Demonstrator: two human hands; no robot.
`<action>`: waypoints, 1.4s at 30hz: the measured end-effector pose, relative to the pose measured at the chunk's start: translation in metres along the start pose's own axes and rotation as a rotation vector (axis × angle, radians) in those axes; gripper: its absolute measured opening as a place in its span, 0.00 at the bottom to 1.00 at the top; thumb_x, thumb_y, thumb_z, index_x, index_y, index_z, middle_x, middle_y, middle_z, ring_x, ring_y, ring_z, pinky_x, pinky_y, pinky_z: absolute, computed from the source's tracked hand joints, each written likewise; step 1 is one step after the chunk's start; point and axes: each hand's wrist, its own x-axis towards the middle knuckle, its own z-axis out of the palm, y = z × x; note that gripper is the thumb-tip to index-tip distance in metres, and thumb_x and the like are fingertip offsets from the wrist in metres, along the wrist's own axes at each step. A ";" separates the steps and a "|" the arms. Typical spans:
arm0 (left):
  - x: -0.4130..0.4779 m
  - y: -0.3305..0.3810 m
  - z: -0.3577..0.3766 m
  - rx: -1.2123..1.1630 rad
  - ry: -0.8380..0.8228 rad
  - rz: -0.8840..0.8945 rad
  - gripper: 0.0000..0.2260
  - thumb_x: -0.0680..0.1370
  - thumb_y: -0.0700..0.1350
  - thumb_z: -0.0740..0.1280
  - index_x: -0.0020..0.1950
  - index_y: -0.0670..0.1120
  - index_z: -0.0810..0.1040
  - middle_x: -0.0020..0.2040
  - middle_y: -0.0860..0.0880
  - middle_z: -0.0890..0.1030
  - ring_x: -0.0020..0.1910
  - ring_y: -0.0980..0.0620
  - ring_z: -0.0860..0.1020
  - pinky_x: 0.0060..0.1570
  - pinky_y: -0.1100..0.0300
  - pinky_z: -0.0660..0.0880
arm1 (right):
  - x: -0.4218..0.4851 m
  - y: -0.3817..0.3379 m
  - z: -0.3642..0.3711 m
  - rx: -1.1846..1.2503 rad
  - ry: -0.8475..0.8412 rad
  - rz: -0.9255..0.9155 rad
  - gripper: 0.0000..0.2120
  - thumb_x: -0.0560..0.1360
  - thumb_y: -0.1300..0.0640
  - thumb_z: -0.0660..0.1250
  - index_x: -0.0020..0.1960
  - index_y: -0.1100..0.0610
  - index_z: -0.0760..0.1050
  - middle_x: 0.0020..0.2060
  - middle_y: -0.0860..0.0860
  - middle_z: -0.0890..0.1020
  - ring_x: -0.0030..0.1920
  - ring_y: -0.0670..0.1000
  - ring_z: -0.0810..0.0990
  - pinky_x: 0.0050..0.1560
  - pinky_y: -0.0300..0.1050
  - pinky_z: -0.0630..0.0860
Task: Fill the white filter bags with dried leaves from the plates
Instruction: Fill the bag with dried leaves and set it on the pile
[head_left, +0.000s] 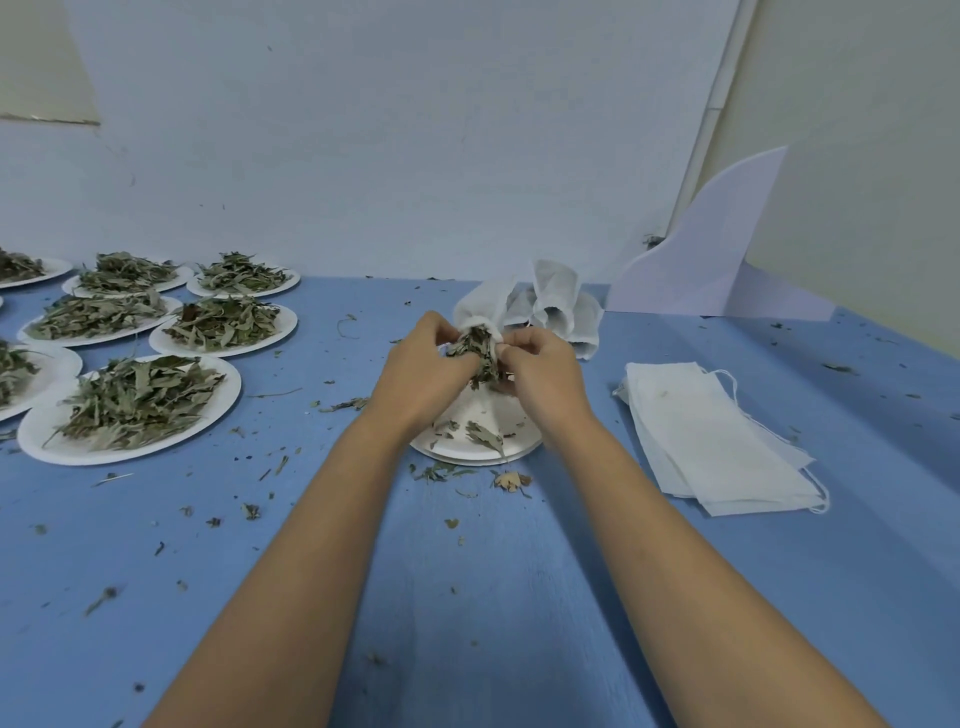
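Head view: both hands are above the near-empty plate (483, 447). Left hand (421, 374) has its fingers curled round the dried leaves (475, 351) at the mouth of the white filter bag (480, 306). Right hand (540, 379) pinches the bag rim. Flat bag stack (711, 441) lies at right, full leaf plates (130, 410) at left, on the blue table (467, 597).

Both bare forearms reach forward from the lower edge and converge: the left forearm (291, 551) comes from the lower left, the right forearm (685, 530) from the lower right. The hands meet close together, backs toward the camera. The left hand (418, 376) curls its fingers (439, 327) round a clump of dried leaves (475, 353). The right hand (543, 382) is curled too, apparently pinching the mouth of a filter bag (480, 306), though its grip is mostly hidden.
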 end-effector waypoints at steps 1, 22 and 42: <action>-0.001 0.000 -0.001 0.042 -0.053 0.019 0.10 0.72 0.42 0.67 0.49 0.52 0.68 0.48 0.53 0.77 0.38 0.53 0.77 0.36 0.60 0.74 | 0.001 0.000 0.000 0.011 0.012 0.016 0.08 0.76 0.64 0.63 0.41 0.53 0.75 0.38 0.51 0.80 0.46 0.56 0.82 0.54 0.59 0.78; -0.001 -0.010 0.001 0.053 0.308 0.078 0.08 0.71 0.37 0.70 0.38 0.44 0.71 0.42 0.49 0.79 0.28 0.52 0.72 0.23 0.69 0.65 | -0.003 -0.009 -0.009 -0.060 -0.100 0.011 0.10 0.75 0.66 0.64 0.38 0.55 0.74 0.34 0.51 0.79 0.37 0.51 0.80 0.50 0.52 0.78; -0.001 -0.004 0.003 -0.239 0.139 -0.049 0.05 0.75 0.43 0.68 0.50 0.50 0.77 0.47 0.51 0.81 0.42 0.53 0.81 0.44 0.59 0.79 | -0.007 -0.003 0.002 -0.104 -0.019 -0.126 0.08 0.77 0.64 0.63 0.44 0.52 0.73 0.42 0.49 0.78 0.51 0.55 0.79 0.56 0.55 0.76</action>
